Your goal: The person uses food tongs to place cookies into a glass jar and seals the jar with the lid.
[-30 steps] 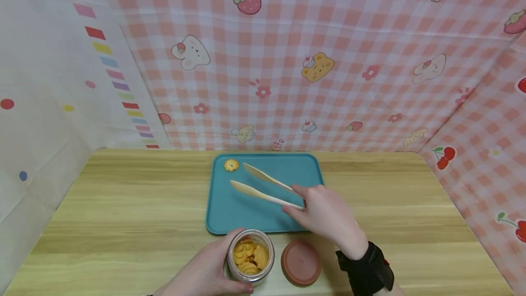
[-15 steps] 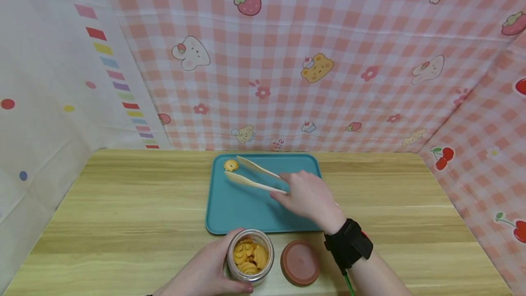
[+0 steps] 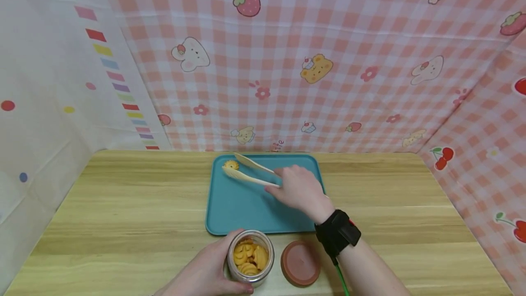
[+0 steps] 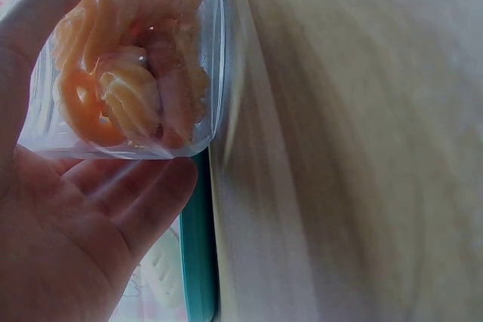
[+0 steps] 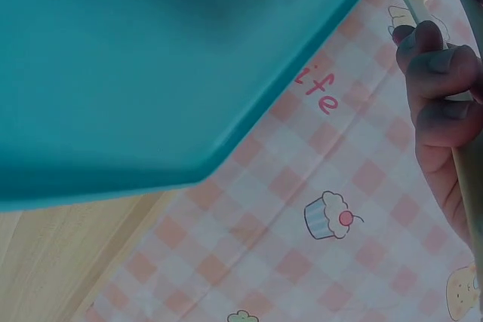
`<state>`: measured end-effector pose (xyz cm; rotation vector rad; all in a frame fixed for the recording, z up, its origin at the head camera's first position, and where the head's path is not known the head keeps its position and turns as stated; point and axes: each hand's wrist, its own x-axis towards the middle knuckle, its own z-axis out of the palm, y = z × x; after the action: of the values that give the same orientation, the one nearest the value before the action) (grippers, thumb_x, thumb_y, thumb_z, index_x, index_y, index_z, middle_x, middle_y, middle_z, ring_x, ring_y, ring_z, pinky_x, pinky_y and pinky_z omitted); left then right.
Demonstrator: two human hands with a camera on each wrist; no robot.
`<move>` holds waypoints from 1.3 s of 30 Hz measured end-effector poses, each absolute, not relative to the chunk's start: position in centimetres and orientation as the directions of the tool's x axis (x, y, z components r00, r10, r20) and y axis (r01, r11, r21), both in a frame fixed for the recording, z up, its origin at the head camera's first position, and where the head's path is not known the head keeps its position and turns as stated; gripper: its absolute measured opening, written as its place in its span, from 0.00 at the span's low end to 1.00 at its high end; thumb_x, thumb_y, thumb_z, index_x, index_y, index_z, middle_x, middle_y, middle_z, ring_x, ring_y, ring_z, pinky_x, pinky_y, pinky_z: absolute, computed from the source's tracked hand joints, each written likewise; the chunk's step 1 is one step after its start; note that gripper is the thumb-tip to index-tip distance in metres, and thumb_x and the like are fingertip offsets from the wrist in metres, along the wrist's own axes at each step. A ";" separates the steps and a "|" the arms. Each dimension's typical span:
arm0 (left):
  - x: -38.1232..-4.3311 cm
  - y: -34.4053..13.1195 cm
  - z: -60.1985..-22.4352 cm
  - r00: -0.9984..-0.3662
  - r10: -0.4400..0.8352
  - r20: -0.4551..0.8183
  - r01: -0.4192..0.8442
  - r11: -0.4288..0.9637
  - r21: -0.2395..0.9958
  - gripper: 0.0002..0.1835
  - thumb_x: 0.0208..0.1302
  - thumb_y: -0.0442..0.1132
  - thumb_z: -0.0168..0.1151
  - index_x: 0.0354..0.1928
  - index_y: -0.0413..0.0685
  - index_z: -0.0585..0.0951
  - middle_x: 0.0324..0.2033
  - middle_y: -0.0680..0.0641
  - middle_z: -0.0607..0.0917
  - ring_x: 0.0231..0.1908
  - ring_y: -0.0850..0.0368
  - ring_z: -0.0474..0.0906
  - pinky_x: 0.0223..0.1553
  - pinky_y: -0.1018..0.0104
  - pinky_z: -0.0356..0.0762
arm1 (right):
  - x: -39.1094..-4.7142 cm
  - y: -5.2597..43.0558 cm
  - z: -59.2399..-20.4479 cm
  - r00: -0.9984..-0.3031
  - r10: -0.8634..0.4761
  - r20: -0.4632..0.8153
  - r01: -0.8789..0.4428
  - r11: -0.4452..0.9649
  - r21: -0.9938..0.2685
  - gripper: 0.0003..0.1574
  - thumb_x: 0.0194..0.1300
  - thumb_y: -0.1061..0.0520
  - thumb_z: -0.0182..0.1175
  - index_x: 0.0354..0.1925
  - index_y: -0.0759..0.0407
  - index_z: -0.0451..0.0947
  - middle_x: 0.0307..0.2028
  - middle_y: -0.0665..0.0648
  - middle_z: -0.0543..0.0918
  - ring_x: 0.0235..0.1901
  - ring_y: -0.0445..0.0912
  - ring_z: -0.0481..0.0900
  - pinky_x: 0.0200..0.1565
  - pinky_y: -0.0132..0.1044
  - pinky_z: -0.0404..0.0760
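My right hand (image 3: pixel 299 190) holds a pair of pale tongs (image 3: pixel 248 177) over the tray, fingers curled round them. The tong arms are spread, with their tips on either side of a round, scalloped cookie (image 3: pixel 231 165) in the far left corner of the blue-green tray (image 3: pixel 255 214). In the right wrist view, the curled fingers (image 5: pixel 445 126) wrap the tongs. My left hand (image 3: pixel 213 264) grips a clear jar (image 3: pixel 268 268) of golden cookies at the tray's near edge. Through the jar's wall, ridged cookies (image 4: pixel 128 96) show in the left wrist view.
A reddish-brown round lid (image 3: pixel 301 263) lies on the wooden table (image 3: pixel 135 209) just right of the jar. Behind the table's far edge hangs a pink checked cloth (image 3: pixel 279 35), and similar cloths rise at the sides. A black band (image 3: pixel 338 235) with a green cord circles my right wrist.
My right hand has moved left and toward the back with the tongs, bringing their spread tips to the cookie on the tray. The left hand and jar have stayed in place.
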<state>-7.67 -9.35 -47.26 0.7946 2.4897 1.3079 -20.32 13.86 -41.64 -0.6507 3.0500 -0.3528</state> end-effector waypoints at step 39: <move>-7.6 -9.4 -47.3 -0.830 0.556 0.045 0.355 0.465 0.811 0.48 0.40 0.62 0.75 0.66 0.67 0.65 0.54 0.64 0.75 0.52 0.66 0.72 0.55 0.59 0.71 | -21.0 13.4 -42.4 -0.919 -0.392 0.048 -0.393 0.894 -0.213 0.26 0.63 0.37 0.59 0.50 0.52 0.84 0.14 0.49 0.67 0.14 0.42 0.64 0.17 0.34 0.56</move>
<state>-7.65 -9.39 -47.27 0.7868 2.4879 1.2972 -20.98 13.45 -42.38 -0.6347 3.0614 -0.3458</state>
